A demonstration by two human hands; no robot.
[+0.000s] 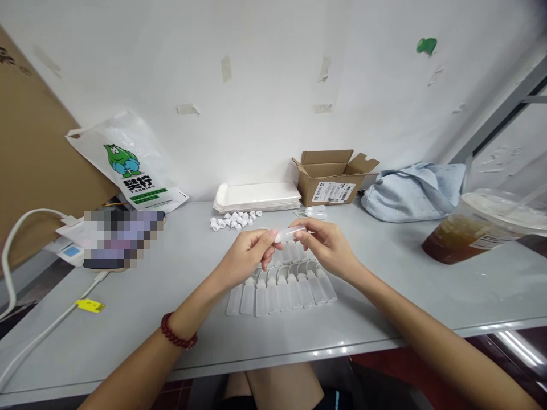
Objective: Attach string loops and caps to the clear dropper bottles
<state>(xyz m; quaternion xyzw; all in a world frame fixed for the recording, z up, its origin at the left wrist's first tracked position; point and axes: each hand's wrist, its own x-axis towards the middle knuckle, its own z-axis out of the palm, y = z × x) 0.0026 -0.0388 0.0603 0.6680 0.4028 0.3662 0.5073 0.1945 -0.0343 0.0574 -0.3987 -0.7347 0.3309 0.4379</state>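
My left hand (253,254) pinches a bottle (291,232) by its cap (278,236), my right hand (323,242) its other end — presumably for steadiness — above rowed bottles (294,291) toward the worktop's (265,341) front edge.

Bottles (294,293): smooth, translucent plastic. Box (305,189): matt cardboard. Tabletop (183,250): smooth, glossy. Bundle (410,193): cloth.

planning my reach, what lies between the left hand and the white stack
In the head view, a loose cluster of white caps lies between the left hand and the white stack.
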